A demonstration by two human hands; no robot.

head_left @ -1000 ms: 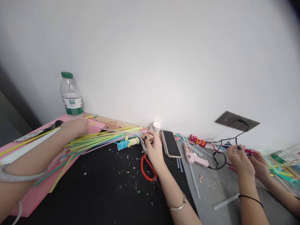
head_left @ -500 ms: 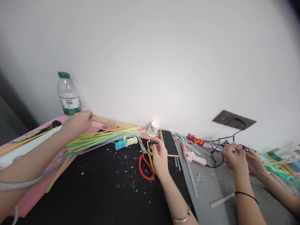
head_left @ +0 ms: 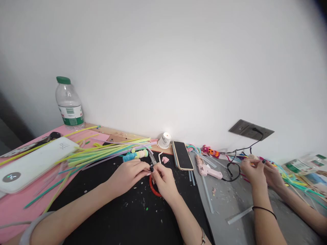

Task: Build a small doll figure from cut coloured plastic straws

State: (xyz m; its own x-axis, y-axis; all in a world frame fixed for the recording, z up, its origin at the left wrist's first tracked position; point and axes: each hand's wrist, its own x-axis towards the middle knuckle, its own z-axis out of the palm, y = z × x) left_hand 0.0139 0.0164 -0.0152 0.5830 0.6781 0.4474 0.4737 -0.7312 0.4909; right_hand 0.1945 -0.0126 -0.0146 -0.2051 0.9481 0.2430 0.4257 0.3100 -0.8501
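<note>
My left hand [head_left: 129, 175] and my right hand [head_left: 163, 178] meet fingertip to fingertip over the black mat [head_left: 114, 211]. Both are pinched closed on something too small to make out. Red-handled scissors [head_left: 152, 187] lie right under them, blades pointing toward the wall. A blue and yellow coiled piece [head_left: 135, 155] and a fan of thin coloured straws [head_left: 102, 151] lie just beyond my left hand. A small pink scrap [head_left: 165, 159] sits past my right hand.
A phone [head_left: 182, 155], lit candle [head_left: 165, 139], pink glue gun [head_left: 208, 169] and its cable lie to the right. A water bottle [head_left: 68, 103] and white power bank [head_left: 33, 163] are on the left. Another person's hands [head_left: 255, 172] work at the right, below a wall socket [head_left: 251, 129].
My left hand left the straw pile and came right to meet my right hand. My right hand drew back from the candle to above the scissors.
</note>
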